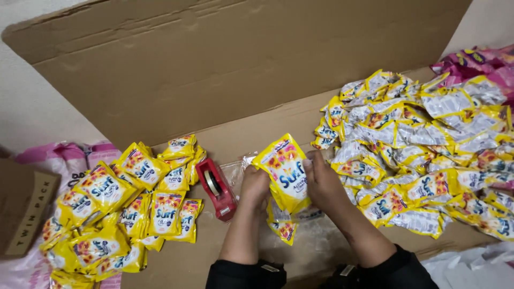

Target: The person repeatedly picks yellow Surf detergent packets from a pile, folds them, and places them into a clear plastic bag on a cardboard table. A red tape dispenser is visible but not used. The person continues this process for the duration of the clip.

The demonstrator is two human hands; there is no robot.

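**Both hands closed on a stack of yellow sachets**

We see the left hand (254, 184) and the right hand (321, 179) meeting over a flattened sheet of cardboard (251, 134), and both are closed on the same small stack of sachets (284, 176). The left hand's fingers curl around the stack's left edge, knuckles toward us; the right hand pinches the right edge, its fingertips (309, 163) lying on the front of the top sachet. Neither hand is open, and neither touches anything else.

The stack sits in mid-frame, lifted just above the cardboard and tilted so its top leans left. The top sachet is a bright yellow pouch with a white and blue patch in its centre and red and orange flowers in the corners. More yellow sachets hang below it, under the hands, and we cannot count them.

Just left of the left hand lies a red tape dispenser (217, 188), apart from it, with a roll of clear tape in it. Beyond that, a pile of bundled sachets (123, 208) of the same yellow kind spreads toward the left edge. To the right of the hands, a larger loose heap of sachets (428, 155) shows many silvery-white backs among the yellow fronts. A brown cardboard box (24, 206) stands at the far left, beside a pink plastic bag (64, 155); another pink bag (476, 60) shows at the upper right.
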